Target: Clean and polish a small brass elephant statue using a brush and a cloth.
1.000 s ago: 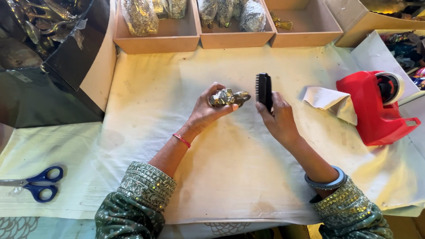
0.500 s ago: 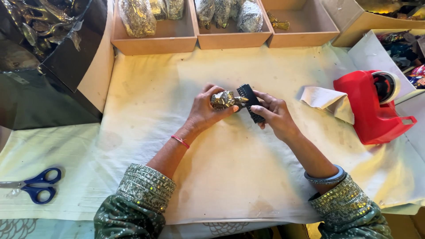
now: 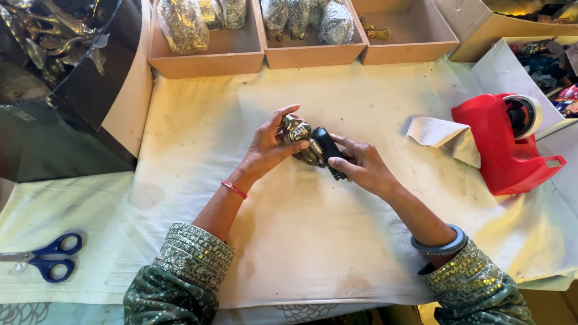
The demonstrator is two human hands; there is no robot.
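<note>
A small metal figurine (image 3: 299,139) sits above the middle of the cloth-covered counter (image 3: 313,241), gripped in the left hand (image 3: 271,147). A black brush (image 3: 330,150) touches it — clasped by the right hand (image 3: 361,168). A red tape dispenser (image 3: 509,144) stands well to the right, blue scissors (image 3: 51,259) far left.

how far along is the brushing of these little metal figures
Looks done: several wrapped pieces already sit in the wooden trays at the back. In hand: the left hand holds a small metal figure while the right hand presses a black brush against it. Left: unwrapped metal pieces fill the dark bin at far left, and the right tray is nearly bare.
</note>
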